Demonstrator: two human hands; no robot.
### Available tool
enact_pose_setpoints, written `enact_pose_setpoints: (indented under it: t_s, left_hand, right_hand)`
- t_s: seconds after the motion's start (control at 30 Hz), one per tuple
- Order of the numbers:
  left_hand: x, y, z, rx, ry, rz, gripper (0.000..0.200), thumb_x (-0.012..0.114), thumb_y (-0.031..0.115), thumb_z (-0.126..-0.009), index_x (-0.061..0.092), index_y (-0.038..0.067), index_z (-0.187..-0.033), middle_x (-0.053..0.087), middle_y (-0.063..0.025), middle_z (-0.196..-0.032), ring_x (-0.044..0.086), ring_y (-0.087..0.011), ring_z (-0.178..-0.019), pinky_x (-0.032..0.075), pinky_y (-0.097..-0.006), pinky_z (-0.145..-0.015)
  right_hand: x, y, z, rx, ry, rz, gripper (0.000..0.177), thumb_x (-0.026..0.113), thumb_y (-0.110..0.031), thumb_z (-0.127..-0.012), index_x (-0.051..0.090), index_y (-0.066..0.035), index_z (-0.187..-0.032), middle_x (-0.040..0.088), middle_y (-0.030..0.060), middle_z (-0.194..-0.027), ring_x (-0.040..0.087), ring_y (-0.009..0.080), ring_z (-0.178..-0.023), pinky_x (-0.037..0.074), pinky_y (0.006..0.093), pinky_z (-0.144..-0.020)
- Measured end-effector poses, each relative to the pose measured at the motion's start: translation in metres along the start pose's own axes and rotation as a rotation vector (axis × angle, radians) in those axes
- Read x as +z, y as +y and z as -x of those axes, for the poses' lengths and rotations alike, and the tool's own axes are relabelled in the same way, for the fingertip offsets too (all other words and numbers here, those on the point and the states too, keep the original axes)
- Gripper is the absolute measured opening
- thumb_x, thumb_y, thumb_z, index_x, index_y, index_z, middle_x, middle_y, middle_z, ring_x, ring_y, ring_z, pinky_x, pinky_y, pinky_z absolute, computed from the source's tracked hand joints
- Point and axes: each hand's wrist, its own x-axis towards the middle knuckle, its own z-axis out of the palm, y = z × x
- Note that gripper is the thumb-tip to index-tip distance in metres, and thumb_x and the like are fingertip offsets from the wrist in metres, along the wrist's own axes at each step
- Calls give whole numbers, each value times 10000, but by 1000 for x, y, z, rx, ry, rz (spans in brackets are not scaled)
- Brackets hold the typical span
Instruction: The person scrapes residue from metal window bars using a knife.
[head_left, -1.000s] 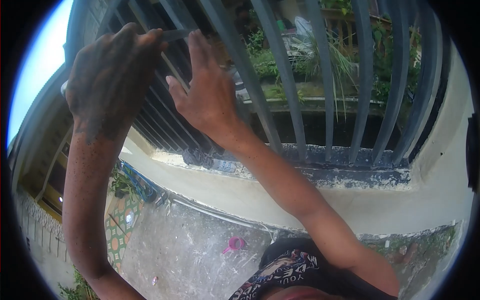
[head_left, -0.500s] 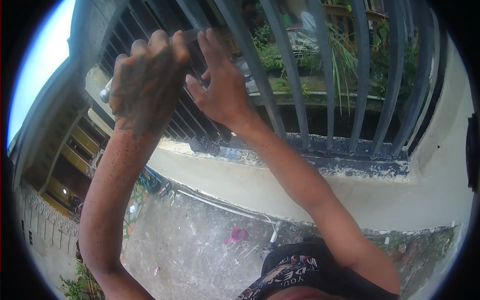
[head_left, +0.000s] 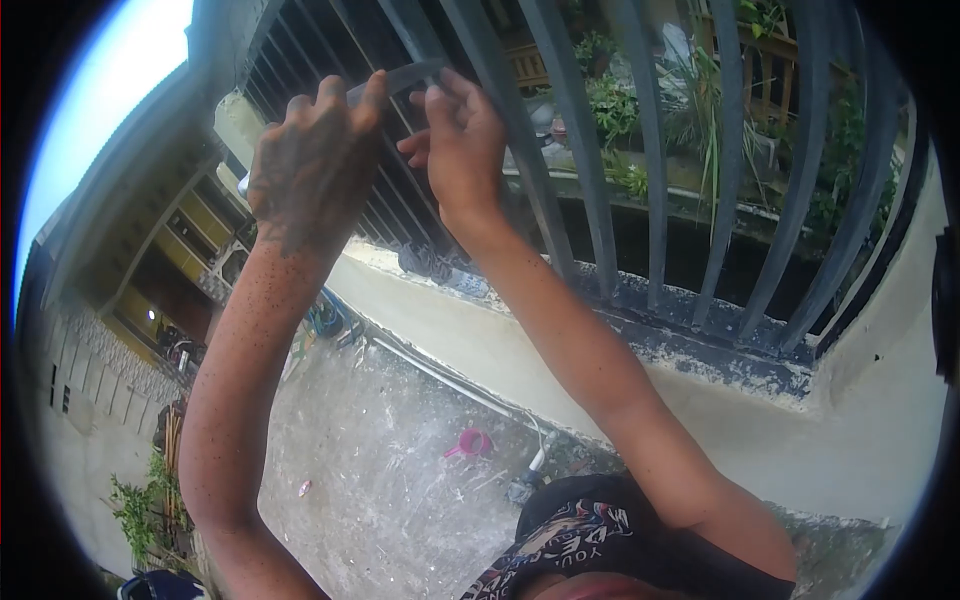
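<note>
My left hand [head_left: 315, 160] is wrapped round what looks like a knife, its back turned to me and darkened by marks or dirt. From the top of that fist, the thin grey blade [head_left: 405, 76] points right, and a silvery rounded end [head_left: 244, 185] shows at the far side of the fist. At the blade's tip, the thumb and fingertips of my right hand [head_left: 465, 145] close together; their exact contact is partly hidden. Both hands are raised before a grey metal bar fence [head_left: 570, 130]. Dark specks dot my left forearm.
Below the bars runs a pale low wall [head_left: 480, 340] with a flaking ledge [head_left: 690, 350]. A pink dipper [head_left: 472, 443] lies on the concrete floor [head_left: 370, 450] near a white pipe [head_left: 450, 378]. Plants [head_left: 620, 110] grow behind the bars, and a house [head_left: 170, 260] stands left.
Both hands have shifted slightly right and down in view. My right hand's stretched fingers have curled in round the blade's tip. The view has tilted a little.
</note>
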Motion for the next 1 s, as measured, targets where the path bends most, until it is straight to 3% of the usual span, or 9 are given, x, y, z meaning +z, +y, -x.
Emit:
enact_pose_setpoints:
  t_s: [0.07,0.2,0.23,0.37,0.57,0.9,0.97,1.0]
  left_hand:
    - [-10,7,-7,-68,-114,34,425,625,175,-996,595,272,-1409,669,-62,-1004,753,-240,-905,641,-369,-658]
    - [-19,13,-16,-55,-160,-3,417,618,174,-1004,592,266,-1411,688,-73,-1016,756,-246,-931,643,-375,-673]
    - [-26,17,-18,-63,-196,-28,436,631,152,-992,590,254,-1413,693,-75,-1033,756,-245,-947,647,-373,-684]
    - [-28,21,-13,-48,-188,-41,478,646,136,-973,571,245,-1432,699,-85,-1044,759,-250,-938,656,-371,-696]
    - [-24,19,-15,-96,-177,-36,503,654,129,-967,561,258,-1444,706,-90,-1060,765,-256,-929,658,-377,-672]
    - [-30,21,-19,-112,-221,-19,438,622,179,-1001,589,278,-1426,717,-91,-1073,773,-271,-905,666,-388,-669]
    - [-34,19,-23,-107,-177,63,293,693,158,-945,662,114,-1233,715,-147,-1032,766,-325,-949,673,-404,-686]
    - [-32,20,-23,-107,-177,63,293,693,158,-945,662,114,-1233,715,-147,-1032,766,-325,-949,673,-404,-686]
  right_hand:
    - [0,4,-6,-20,-26,-23,457,568,-204,-1068,504,40,-1449,713,161,-1144,740,153,-674,568,237,-510]
    - [-6,1,-7,-61,-113,41,553,535,-181,-1077,371,36,-1558,717,178,-1149,742,159,-680,601,257,-591]
    - [-7,1,-7,-58,-117,57,619,540,-182,-1056,312,35,-1588,733,169,-1088,742,161,-686,615,267,-650]
    - [-13,3,0,-34,-190,179,738,566,-194,-996,234,31,-1616,763,126,-947,740,169,-676,624,286,-703]
    - [-14,-8,-6,56,-267,249,767,537,-164,-996,154,-7,-1642,785,128,-946,744,183,-673,632,314,-727]
    - [-19,-20,-8,123,-320,309,781,509,-171,-977,138,-22,-1647,785,111,-856,726,174,-596,640,303,-682]
    - [-17,-21,-13,108,-332,263,797,495,-169,-967,112,-24,-1650,783,112,-834,725,177,-587,643,296,-663]
    - [-19,-21,-11,108,-332,264,797,495,-169,-967,112,-24,-1650,783,112,-834,725,177,-587,643,296,-663]
